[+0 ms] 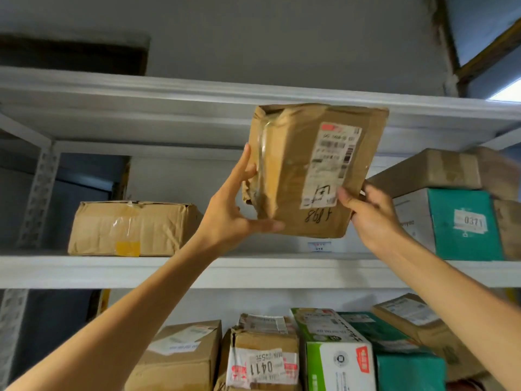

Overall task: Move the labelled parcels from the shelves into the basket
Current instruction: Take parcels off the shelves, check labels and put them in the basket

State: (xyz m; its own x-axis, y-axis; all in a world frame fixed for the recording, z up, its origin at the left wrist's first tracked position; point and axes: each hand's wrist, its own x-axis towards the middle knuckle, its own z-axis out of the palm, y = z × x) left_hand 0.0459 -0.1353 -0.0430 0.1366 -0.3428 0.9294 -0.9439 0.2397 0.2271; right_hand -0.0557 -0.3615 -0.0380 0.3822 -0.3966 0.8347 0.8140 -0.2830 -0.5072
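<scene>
Grey wall point(282, 38), dark recess point(73, 55) upper left, window frame point(490, 53) upper right

Brown parcel point(310, 170) with white label point(329, 165); teal box point(465, 224); white shelf point(112, 270).

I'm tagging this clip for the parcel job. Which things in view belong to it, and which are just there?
Job: held parcel, left hand, right hand, teal box 0371, box 0411, shelf. The basket is not in view.
Just there: wall, wooden frame.
</scene>
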